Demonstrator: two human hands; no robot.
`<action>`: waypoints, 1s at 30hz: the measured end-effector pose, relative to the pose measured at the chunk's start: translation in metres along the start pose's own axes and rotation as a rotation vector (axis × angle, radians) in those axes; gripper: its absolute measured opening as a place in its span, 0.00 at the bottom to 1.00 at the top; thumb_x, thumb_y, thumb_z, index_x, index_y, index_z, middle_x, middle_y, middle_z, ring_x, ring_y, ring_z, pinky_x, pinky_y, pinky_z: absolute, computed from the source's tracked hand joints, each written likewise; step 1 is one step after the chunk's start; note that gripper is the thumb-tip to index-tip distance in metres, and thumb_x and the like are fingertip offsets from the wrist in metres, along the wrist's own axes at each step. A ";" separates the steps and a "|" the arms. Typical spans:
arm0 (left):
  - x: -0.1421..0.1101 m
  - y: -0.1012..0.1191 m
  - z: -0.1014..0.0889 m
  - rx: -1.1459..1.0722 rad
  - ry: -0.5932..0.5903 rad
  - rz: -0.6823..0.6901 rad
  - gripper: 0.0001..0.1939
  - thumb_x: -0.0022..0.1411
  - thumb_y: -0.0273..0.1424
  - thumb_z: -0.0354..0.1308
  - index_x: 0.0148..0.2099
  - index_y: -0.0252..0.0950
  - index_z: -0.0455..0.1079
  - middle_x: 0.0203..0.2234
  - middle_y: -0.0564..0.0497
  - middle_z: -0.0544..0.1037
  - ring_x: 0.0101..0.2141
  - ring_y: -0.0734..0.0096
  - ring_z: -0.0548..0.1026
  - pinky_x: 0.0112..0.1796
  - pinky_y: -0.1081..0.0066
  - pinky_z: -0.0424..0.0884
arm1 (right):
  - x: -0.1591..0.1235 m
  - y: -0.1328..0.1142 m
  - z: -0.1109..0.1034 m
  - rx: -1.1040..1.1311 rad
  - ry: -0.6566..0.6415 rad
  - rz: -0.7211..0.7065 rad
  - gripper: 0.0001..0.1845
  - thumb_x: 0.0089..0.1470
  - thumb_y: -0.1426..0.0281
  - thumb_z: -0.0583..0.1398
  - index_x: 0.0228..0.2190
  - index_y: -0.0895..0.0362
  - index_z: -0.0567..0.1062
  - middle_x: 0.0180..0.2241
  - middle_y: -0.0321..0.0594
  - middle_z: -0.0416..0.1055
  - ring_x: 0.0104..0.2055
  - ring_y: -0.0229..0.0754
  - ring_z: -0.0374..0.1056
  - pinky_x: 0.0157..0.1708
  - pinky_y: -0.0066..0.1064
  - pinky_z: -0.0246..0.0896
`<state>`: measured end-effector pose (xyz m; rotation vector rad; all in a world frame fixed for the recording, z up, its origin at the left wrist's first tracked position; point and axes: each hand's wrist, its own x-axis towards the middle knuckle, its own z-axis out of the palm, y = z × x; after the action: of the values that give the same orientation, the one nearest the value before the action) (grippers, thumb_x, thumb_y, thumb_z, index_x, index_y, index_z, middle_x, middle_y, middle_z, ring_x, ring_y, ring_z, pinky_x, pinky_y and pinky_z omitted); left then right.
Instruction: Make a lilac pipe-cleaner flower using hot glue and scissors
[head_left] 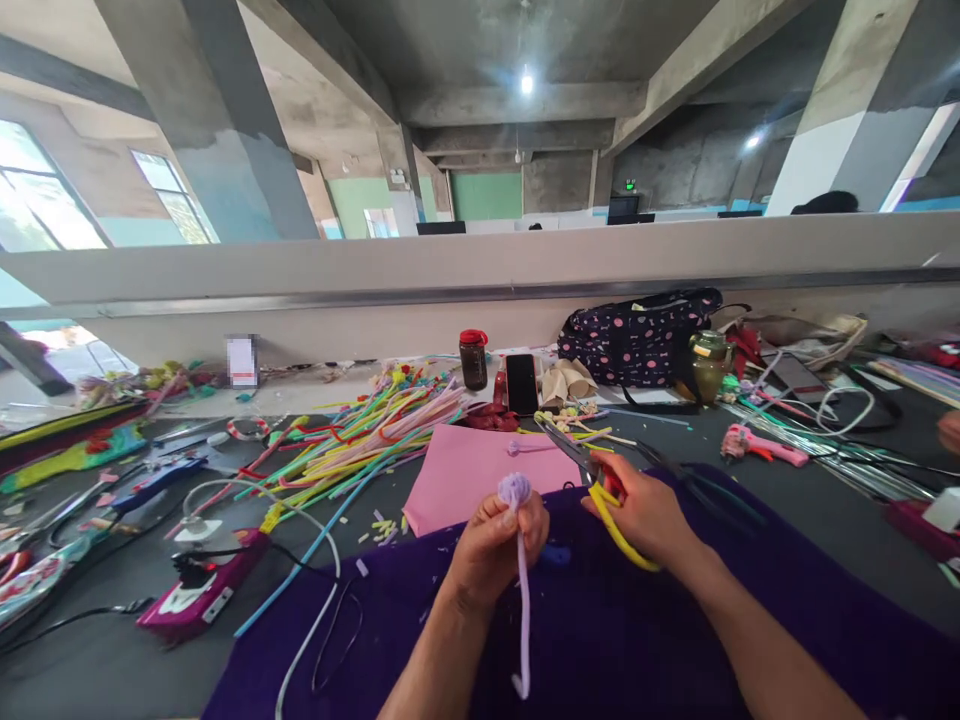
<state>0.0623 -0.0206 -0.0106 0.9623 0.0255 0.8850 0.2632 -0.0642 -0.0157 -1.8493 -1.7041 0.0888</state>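
Pinched in my left hand (499,535) is a lilac pipe-cleaner flower (514,490); its fuzzy round head pokes out above the fingers and its stem (524,620) hangs down, bent at the lower end. My right hand (637,505) is closed around yellow-handled scissors (622,530), whose blades (561,440) point up and left, away from the flower. Behind both hands lies a pink sheet (457,470), with another small lilac flower (517,447) resting on it. A dark purple cloth (600,640) spreads beneath my hands.
Many coloured pipe cleaners (360,440) heap at the left. A magenta power strip (202,590) with trailing cables sits nearer. At the back stand a red-lidded jar (473,360), a phone (522,384) and a patterned bag (637,340). A pink glue gun (765,445) lies right; a person's hand (949,430) shows at the edge.
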 end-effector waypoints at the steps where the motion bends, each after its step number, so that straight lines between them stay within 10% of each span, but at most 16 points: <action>1: -0.002 0.003 -0.001 0.022 -0.001 -0.016 0.14 0.49 0.38 0.59 0.22 0.33 0.65 0.16 0.54 0.60 0.17 0.80 0.59 0.17 0.76 0.51 | 0.001 0.007 0.000 -0.083 -0.015 0.014 0.27 0.46 0.63 0.59 0.49 0.54 0.64 0.30 0.36 0.72 0.30 0.42 0.68 0.29 0.29 0.57; 14: -0.014 0.066 -0.032 0.183 0.197 0.032 0.11 0.52 0.34 0.58 0.23 0.32 0.65 0.13 0.54 0.65 0.16 0.79 0.62 0.18 0.76 0.53 | -0.006 0.052 0.000 -0.533 -0.297 0.104 0.26 0.48 0.65 0.56 0.51 0.50 0.62 0.37 0.41 0.73 0.37 0.48 0.70 0.27 0.31 0.56; 22: -0.021 0.064 -0.034 0.151 0.207 0.081 0.11 0.51 0.32 0.58 0.23 0.32 0.62 0.13 0.54 0.65 0.16 0.79 0.61 0.18 0.77 0.53 | -0.012 0.016 -0.012 -0.834 -0.205 -0.005 0.22 0.49 0.64 0.57 0.47 0.53 0.67 0.35 0.47 0.73 0.35 0.53 0.69 0.32 0.37 0.58; 30: -0.020 0.063 -0.038 0.113 0.274 0.089 0.10 0.51 0.32 0.58 0.25 0.33 0.62 0.14 0.55 0.64 0.16 0.80 0.61 0.17 0.78 0.52 | 0.005 -0.052 0.019 -0.276 -0.412 -0.377 0.20 0.51 0.58 0.57 0.43 0.54 0.70 0.38 0.43 0.70 0.41 0.45 0.66 0.38 0.32 0.57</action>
<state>-0.0060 0.0096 0.0051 0.9458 0.2709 1.1026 0.2096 -0.0530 -0.0048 -1.7449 -2.4322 0.0880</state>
